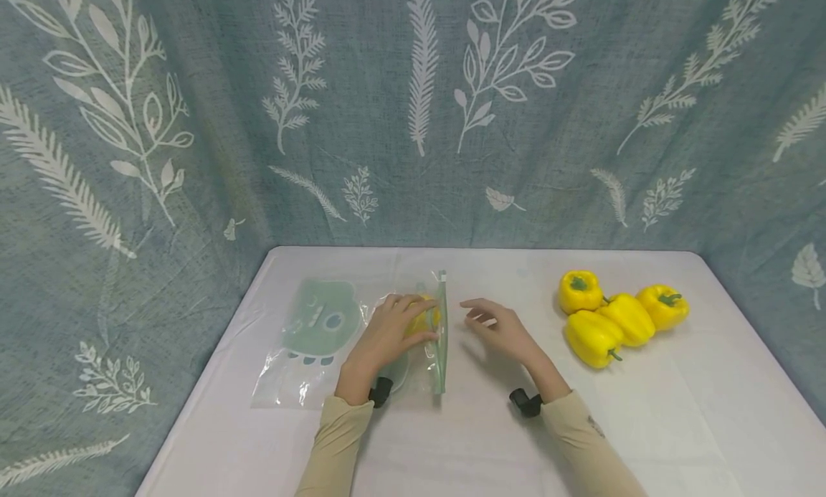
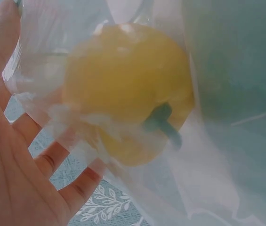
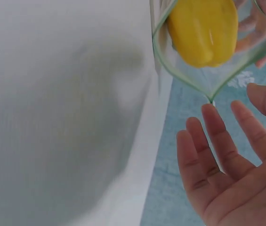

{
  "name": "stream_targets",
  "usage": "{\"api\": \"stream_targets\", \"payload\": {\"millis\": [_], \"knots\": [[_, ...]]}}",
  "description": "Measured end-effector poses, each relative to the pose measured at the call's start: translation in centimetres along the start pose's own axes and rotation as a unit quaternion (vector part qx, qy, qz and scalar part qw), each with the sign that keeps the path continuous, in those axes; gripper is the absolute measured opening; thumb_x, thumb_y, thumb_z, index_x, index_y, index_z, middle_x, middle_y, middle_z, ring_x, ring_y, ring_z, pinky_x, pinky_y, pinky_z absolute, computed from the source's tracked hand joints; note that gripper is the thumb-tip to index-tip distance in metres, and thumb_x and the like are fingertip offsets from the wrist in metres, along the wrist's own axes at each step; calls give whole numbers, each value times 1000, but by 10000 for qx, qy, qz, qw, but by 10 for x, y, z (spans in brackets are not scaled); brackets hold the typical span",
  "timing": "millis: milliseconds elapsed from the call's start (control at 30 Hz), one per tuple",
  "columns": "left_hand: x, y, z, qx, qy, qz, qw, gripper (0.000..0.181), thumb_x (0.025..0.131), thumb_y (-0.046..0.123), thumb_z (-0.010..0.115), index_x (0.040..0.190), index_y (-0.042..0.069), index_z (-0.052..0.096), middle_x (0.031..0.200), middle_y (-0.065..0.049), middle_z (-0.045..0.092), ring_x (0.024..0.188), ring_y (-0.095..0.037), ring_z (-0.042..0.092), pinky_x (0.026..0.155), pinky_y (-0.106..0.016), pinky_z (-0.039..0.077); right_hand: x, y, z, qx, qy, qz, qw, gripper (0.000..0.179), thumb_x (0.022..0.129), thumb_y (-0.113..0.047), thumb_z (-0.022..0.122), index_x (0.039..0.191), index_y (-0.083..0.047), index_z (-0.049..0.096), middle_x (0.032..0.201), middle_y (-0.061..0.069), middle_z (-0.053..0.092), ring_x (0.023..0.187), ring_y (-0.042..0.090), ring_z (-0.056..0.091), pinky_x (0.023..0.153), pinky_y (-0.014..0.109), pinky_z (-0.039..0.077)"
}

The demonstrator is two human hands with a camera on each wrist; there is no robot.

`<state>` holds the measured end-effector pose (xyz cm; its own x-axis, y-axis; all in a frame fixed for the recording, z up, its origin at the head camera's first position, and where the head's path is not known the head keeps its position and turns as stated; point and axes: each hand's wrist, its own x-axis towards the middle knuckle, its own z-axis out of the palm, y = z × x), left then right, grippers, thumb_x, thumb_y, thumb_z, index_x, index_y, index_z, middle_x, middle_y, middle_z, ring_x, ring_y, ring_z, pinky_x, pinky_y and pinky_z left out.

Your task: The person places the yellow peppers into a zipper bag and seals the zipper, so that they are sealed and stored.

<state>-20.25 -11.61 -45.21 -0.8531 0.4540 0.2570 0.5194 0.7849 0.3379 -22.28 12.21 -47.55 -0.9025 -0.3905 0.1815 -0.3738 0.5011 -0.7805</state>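
A clear zip bag with a green cartoon print lies on the table's left half. Inside it, close to the mouth, sits a yellow bell pepper, its green stem showing through the plastic. The left hand holds the bag from above around the pepper, thumb and fingers spread near the green zip edge. From the right wrist view, the mouth gapes with the pepper just within. The right hand hovers to the right of the mouth, fingers loosely bent and holding nothing.
Several yellow bell peppers are grouped on the right side of the white-covered table. A blue-green curtain with white leaf prints hangs behind and along both sides. Black wrist cameras are strapped at the wrists.
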Motion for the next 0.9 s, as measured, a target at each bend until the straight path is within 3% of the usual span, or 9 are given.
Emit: {"api": "stream_targets", "payload": {"millis": [267, 900], "knots": [[0, -1, -1, 48, 6, -10, 10000, 58, 84, 52, 58, 134, 26, 49, 131, -2, 51, 119, -28, 42, 95, -52, 38, -11, -2, -20, -186, 144, -150, 9996, 33, 91, -17, 60, 123, -10, 58, 108, 12, 64, 100, 26, 60, 79, 37, 53], [-1, -1, 3, 52, 55, 67, 9999, 58, 83, 52, 58, 134, 25, 49, 132, -4, 51, 118, -28, 42, 93, -51, 38, -41, 8, -66, -389, 487, -405, 9972, 36, 91, -20, 60, 125, -9, 55, 117, 14, 60, 103, 28, 57, 82, 44, 50]]}}
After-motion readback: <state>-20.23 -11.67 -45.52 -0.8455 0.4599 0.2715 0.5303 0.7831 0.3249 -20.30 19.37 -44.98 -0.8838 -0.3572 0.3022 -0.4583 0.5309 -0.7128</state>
